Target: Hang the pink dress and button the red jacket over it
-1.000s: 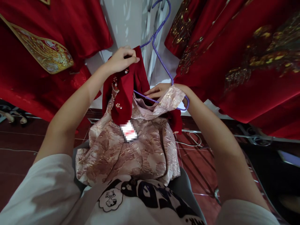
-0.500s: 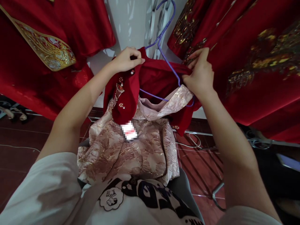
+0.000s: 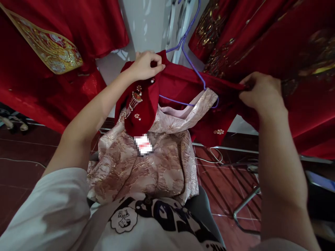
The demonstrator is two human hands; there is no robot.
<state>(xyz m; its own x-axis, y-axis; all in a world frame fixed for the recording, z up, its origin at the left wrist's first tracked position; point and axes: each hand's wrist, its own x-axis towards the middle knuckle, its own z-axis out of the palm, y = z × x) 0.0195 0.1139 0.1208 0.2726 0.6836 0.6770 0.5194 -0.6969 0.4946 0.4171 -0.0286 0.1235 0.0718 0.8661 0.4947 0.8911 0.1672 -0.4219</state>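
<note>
A red velvet jacket (image 3: 180, 78) with beaded ornaments hangs partly over a purple hanger (image 3: 192, 62). My left hand (image 3: 148, 65) pinches the jacket near its collar, above a jewelled tassel ornament (image 3: 136, 99). Off to the right, my right hand (image 3: 261, 91) grips another edge of the red cloth and holds it stretched sideways. A pink and gold brocade garment (image 3: 154, 170) lies below, spread over my lap, its pale strap (image 3: 202, 108) looped on the hanger's right end. A blurred white tag (image 3: 143, 144) rests on the brocade.
Red embroidered garments (image 3: 65, 31) hang at the left, with more red gowns (image 3: 261, 42) at the right. A grey chair (image 3: 202, 209) shows beneath the brocade. Metal rack legs (image 3: 242, 209) and a white cable (image 3: 217, 155) are on the tiled floor. Shoes (image 3: 15, 123) stand far left.
My right hand has moved right and slightly down, drawing the red jacket's side away from the hanger. My left hand keeps its pinch near the collar, almost in place.
</note>
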